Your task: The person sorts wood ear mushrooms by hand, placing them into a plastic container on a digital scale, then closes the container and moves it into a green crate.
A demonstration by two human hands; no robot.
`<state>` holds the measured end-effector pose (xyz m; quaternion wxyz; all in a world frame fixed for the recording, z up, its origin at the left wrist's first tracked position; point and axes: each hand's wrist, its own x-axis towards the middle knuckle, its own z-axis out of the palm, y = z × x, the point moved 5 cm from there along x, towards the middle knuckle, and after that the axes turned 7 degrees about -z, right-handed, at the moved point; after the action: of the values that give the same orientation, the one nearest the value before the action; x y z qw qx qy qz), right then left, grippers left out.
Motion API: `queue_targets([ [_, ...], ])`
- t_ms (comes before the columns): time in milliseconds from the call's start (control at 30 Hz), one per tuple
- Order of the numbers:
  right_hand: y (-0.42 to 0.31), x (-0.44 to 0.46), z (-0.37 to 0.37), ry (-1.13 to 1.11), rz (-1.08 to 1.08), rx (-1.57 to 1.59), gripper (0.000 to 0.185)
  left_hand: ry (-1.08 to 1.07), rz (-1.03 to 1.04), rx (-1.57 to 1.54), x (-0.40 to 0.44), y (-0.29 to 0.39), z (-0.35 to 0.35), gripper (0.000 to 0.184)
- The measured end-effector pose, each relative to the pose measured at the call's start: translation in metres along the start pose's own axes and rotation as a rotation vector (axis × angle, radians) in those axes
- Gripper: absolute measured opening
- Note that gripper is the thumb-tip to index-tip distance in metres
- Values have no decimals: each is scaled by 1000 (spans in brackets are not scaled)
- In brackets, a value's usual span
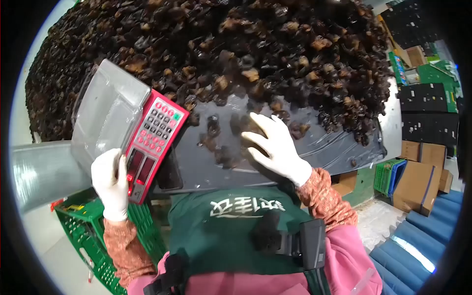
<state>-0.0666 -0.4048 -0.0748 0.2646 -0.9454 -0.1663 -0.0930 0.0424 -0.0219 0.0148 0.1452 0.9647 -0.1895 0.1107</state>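
Note:
A large heap of wet, dark brown wood ear mushrooms (206,54) covers the far part of the table. My right hand (275,150), in a white glove, is open with fingers spread over the dark plastic-covered tabletop (196,167), close to a few loose mushroom pieces (297,129). On the left sits a red digital scale (152,142) with a keypad, displays and a clear plastic tray (110,110) on top. My left hand (110,182), also gloved in white, is at the scale's near left corner by the tray's lower edge. Its fingers are curled together; whatever they hold is hidden.
Clear plastic sheeting (51,169) lies left of the scale. Below it stands a green crate (93,241). Toward the right are cardboard boxes (418,184), a green-and-blue crate (390,176), black containers (427,129) and blue ribbed material (418,246). My green apron (221,241) touches the table edge.

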Motion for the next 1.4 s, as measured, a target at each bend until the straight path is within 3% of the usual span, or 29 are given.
queue_targets([
  [67, 10, -18, -32, 146, 66, -156, 39, 51, -19, 1, -3, 15, -2, 38],
  [133, 29, -24, -38, 330, 173, -253, 40, 117, -1, 109, 13, 26, -28, 61],
  [167, 49, -35, -43, 410, 245, -230, 38, 143, 3, 50, 4, 18, -18, 63],
  [233, 55, -42, -55, 476, 391, -234, 38, 173, 51, -173, -1, 46, -14, 58],
  [300, 47, -37, -59, 502, 392, -256, 39, 21, 79, -357, 2, 86, -2, 46],
  [367, 34, -29, -48, 454, 308, -253, 42, -27, 170, -430, -2, 115, 31, 43],
  [500, -19, -12, -26, -7, 1, -149, 57, -150, 183, -492, -23, 135, 93, 45],
  [567, -5, -16, -29, -91, 18, -254, 50, -156, 166, -519, -29, 135, 109, 45],
  [600, -1, -14, -47, -6, 75, -394, 39, -143, 156, -553, -28, 137, 107, 44],
  [633, 6, -8, -59, -72, 293, -504, 36, -95, 178, -533, -29, 136, 105, 43],
  [667, 25, -27, -64, 69, 364, -445, 32, -140, 146, -541, -30, 133, 102, 42],
  [700, 36, -46, -72, 381, 273, -422, 23, -144, 150, -546, -28, 132, 95, 43],
  [767, 51, -68, -76, 483, 345, -362, 24, -186, 64, -527, -35, 123, 97, 43],
  [900, 39, -92, -72, 420, 407, -363, 31, -262, -36, -558, -49, 117, 107, 42],
  [1167, 1, -102, -70, 379, 358, -295, 31, -298, -14, -506, -39, 128, 114, 45],
  [1300, -6, -118, -67, 454, 416, -80, 30, -376, 17, -525, -31, 149, 121, 48],
  [1400, -16, -119, -52, 366, 463, -16, 29, -388, 190, -352, -29, 168, 131, 46],
])
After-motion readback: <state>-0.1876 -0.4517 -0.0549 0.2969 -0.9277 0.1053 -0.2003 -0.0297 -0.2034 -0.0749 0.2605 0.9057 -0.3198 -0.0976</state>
